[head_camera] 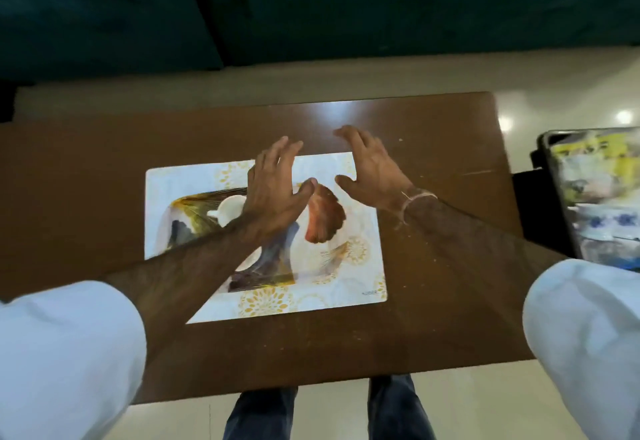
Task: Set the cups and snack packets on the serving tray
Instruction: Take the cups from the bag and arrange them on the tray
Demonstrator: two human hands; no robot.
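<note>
Both hands hang open over the tray (360, 266), which lies flat on the brown worktop (86, 169). The left hand (273, 194) has its fingers spread and holds nothing; its palm hovers over the middle of the tray, just beside a white cup (228, 209) that sits on the tray's left part. The right hand (372, 169) is likewise open and empty, above the tray's far right corner. A reddish, blurred thing (325, 218) lies on the tray between the hands; it may be a snack packet, but the blur makes that uncertain, and a second pale round shape under the left forearm cannot be told. A cluttered stand (595, 197) at the right edge may hold more items, though they are too smeared to name. The cup looks like ceramic: stiff, fairly light, breakable and smooth, so it is best taken by the handle or around the body, and set down gently. A packet would be light, soft and crinkly, easily pinched at an edge.
</note>
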